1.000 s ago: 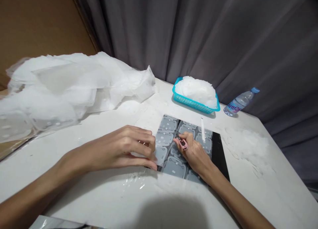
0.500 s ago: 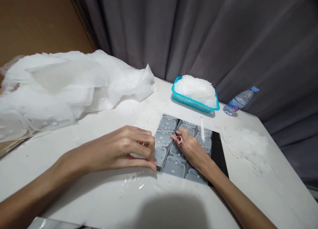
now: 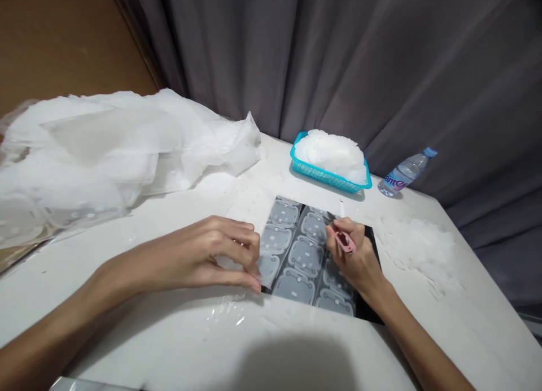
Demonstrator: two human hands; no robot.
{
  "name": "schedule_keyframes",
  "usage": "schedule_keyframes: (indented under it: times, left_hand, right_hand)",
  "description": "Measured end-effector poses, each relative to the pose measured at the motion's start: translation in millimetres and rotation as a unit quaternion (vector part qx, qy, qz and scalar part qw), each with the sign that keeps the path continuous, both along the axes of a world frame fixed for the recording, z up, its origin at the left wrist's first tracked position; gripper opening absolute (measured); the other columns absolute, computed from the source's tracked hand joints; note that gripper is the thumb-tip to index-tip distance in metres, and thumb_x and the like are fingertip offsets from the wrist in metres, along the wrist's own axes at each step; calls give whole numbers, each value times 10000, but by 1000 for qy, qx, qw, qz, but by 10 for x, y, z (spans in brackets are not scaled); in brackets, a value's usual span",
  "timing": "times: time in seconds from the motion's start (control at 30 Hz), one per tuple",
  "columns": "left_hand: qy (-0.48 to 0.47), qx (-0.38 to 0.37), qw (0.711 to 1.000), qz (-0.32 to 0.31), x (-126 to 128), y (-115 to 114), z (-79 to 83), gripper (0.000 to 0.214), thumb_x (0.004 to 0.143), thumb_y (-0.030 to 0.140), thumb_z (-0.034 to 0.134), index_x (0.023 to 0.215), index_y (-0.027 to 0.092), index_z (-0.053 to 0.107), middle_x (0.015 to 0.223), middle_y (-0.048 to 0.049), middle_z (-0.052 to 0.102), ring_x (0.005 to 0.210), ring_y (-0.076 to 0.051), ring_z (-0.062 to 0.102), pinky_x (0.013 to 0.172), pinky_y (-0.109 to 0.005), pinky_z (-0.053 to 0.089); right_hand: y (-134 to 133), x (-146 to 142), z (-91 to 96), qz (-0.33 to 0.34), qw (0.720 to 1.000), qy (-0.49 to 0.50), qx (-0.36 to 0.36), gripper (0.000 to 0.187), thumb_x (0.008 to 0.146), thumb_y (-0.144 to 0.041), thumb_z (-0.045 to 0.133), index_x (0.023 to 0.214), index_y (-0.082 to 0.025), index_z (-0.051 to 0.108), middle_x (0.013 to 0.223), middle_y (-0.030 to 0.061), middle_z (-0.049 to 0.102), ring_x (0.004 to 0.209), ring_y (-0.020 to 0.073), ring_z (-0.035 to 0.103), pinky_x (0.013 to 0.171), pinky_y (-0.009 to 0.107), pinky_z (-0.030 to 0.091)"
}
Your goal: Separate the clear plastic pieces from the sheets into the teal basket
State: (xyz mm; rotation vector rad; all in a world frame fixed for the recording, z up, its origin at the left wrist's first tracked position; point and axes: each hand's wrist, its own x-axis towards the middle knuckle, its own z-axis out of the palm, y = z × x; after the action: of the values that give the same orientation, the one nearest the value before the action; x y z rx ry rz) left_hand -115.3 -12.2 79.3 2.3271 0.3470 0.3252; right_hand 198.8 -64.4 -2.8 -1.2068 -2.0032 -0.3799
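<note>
A translucent plastic sheet with rows of rounded rectangular outlines and small dots lies on a black mat. My left hand is at the sheet's left edge, fingers bent and thumb low, pinching the clear film there. My right hand is closed around a small pink utility knife, over the sheet's upper right part. Its thin dark tip points up and left toward the sheet; whether it touches cannot be made out. The right hand covers part of the right column.
A big pile of translucent sheets fills the left of the white table. Behind the mat stands a turquoise basket heaped with white pieces. A water bottle stands right of it. Clear scraps lie at the right.
My right hand has moved right with the pink utility knife, from the middle column to the sheet's upper right. My left hand stays nearly in place.
</note>
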Motion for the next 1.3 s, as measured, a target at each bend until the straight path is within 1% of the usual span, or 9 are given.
schedule_keyframes:
  times: [0.13,0.23,0.37,0.47,0.6,0.7,0.87,1.1,1.3]
  left_hand:
    - [13,-51,999,-3,29,30,-56,124,965,321,744,997,229,820,876,-40,738,849,-164,666,778,-247,503]
    - [47,-20,991,127,52,123,-142,297,1001,505,650,1116,267,786,1048,-53,739,949,-199,679,865,-299,518]
    - [149,144,908,365,105,324,-383,543,1029,632,463,1244,179,669,1212,-136,663,1083,-312,652,933,-425,515]
    - [228,205,853,421,188,486,-560,607,1013,619,460,1214,70,624,1211,-242,625,1099,-408,640,858,-449,530]
    - [275,156,819,479,300,730,-577,691,970,684,477,1157,28,591,1175,-333,630,976,-438,694,791,-425,508]
    - [276,112,825,479,317,922,-477,673,907,733,539,1043,79,620,981,-258,703,865,-392,712,712,-372,482]
    - [256,81,871,411,285,1027,-382,568,894,732,530,750,184,576,721,-91,673,682,-265,654,634,-312,432]
    - [119,156,912,360,167,710,-492,393,1077,460,283,1230,185,520,1061,-129,710,926,-285,676,816,-340,454]
    - [136,210,898,361,-215,798,-564,392,1078,447,291,1265,214,543,1029,-102,721,797,-265,664,718,-319,427]
  right_hand:
    - [-101,202,46,-58,997,-32,-45,120,1068,-238,494,1177,-189,503,904,58,668,680,191,669,594,302,540]
    - [-191,221,-10,-43,993,-61,-95,151,1053,-176,448,1163,-200,549,942,78,668,806,225,651,717,346,553]
    - [-205,202,-126,-43,985,-87,-143,252,1016,-125,436,1187,-211,601,1035,107,644,910,262,606,772,385,539]
    - [-115,347,-187,-70,986,-72,-135,289,1004,-121,433,1214,-200,615,1036,119,629,932,282,590,783,407,532]
    - [31,755,-232,-148,983,9,-105,261,1034,-202,420,1186,-183,630,1023,130,629,957,304,593,835,443,526]
    - [102,1015,-289,-178,978,41,-103,267,1043,-237,405,1149,-176,642,971,117,629,909,290,598,841,443,517]
    - [166,1138,-444,-181,977,44,-105,282,1062,-303,399,1051,-177,651,912,104,632,854,272,594,825,434,514]
    - [186,1143,-547,-183,976,25,-113,366,1086,-317,344,1105,-143,666,1004,154,652,972,312,586,910,493,505]
    - [181,1168,-552,-176,978,18,-115,379,1080,-266,309,1224,-184,650,1009,144,652,945,304,595,871,472,521]
